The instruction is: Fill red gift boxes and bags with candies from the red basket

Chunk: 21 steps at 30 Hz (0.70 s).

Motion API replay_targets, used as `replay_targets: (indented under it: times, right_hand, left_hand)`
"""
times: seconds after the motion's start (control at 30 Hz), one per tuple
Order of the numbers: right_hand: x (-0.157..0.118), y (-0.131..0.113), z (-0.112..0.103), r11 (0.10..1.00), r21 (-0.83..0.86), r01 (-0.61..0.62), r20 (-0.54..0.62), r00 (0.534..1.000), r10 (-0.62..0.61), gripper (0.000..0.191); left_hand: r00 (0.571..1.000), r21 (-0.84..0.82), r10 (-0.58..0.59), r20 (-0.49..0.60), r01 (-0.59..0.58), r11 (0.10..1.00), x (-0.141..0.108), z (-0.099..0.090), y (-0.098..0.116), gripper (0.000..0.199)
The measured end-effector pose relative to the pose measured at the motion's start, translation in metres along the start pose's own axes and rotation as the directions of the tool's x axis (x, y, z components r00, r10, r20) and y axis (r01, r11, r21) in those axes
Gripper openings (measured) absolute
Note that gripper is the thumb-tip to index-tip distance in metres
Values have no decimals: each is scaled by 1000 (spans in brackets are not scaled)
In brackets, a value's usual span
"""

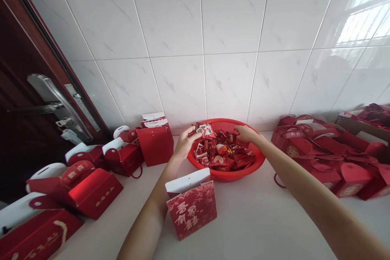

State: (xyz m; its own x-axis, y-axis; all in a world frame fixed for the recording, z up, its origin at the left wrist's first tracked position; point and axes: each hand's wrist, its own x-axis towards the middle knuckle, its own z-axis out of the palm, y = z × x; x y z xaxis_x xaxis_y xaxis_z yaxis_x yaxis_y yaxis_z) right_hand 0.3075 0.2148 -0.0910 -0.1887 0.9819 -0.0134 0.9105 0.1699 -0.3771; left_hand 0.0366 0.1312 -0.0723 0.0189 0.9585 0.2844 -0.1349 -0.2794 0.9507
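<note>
1 white-printed packet, in grip of left hand, over basket

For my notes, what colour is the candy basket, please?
The basket is bright red, clearest in the head view.

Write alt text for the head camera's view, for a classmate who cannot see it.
A person's left hand holds small wrapped packets above a red basket of similar packets, while the right hand reaches in. A red box with pale lettering stands in front, with more red boxes to either side.
</note>
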Motion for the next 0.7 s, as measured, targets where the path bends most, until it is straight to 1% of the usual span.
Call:
replay_targets:
  times: [0.17, 0.37, 0.53, 0.63, 0.7]
  right_hand:
    - [-1, -4, 5, 995, -97, 31, 115, 993, -20, 28]
    - [3, 2, 11, 995, -95, 18, 134, 991, -5, 26]
    - [9, 6, 17, 998, -65, 10, 198, 980, 3, 25]
    - [14, 7, 21, 999, -35, 26, 192, 981, -19, 24]
    - [18, 7, 23, 998, 6, 60, 150, 987, -60, 25]
  left_hand:
    - [1000, 19, -5, -4, 5, 1000, 2, -1, -2, 34]
    - [1000, 23, -9, -4, 9, 1000, 1, -1, -2, 34]
    - [1000, 32, -5, -1, 5, 999, 0, 0, -1, 32]
    - [1000, 44, 3, 1, -3, 999, 1, -1, -1, 31]
    - [1000, 53, 12, 5, -12, 999, 1, -1, -2, 31]
